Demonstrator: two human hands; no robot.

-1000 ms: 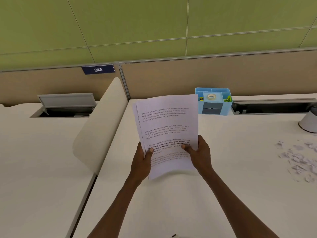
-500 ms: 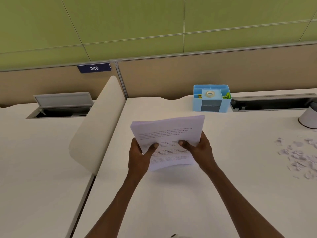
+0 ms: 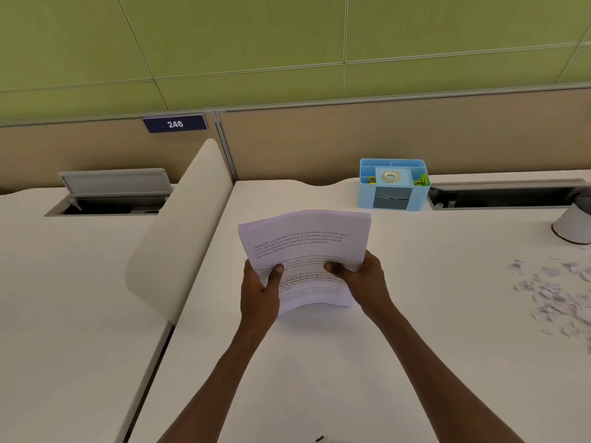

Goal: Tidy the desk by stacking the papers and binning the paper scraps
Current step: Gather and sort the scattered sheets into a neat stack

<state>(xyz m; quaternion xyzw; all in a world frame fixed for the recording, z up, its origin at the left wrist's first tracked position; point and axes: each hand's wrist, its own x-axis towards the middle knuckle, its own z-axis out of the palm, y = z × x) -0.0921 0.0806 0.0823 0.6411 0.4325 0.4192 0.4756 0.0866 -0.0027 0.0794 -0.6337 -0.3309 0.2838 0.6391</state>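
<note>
A stack of printed white papers (image 3: pixel 307 241) is held upright over the middle of the white desk (image 3: pixel 431 362), its bottom edge touching or just above the surface and its top leaning away from me. My left hand (image 3: pixel 260 290) grips the stack's left edge, thumb on the front sheet. My right hand (image 3: pixel 361 282) grips the right edge the same way. A scatter of torn paper scraps (image 3: pixel 556 292) lies on the desk at the far right.
A blue desk organiser (image 3: pixel 393 185) with a tape roll stands at the back by the partition. A white round object (image 3: pixel 574 227) sits at the right edge. A curved divider (image 3: pixel 179 231) separates the neighbouring desk on the left. Open cable trays run along the back.
The stack was upright, tipped down flatter half a second ago, and is raised more upright again now. Both hands keep their grip on its edges.
</note>
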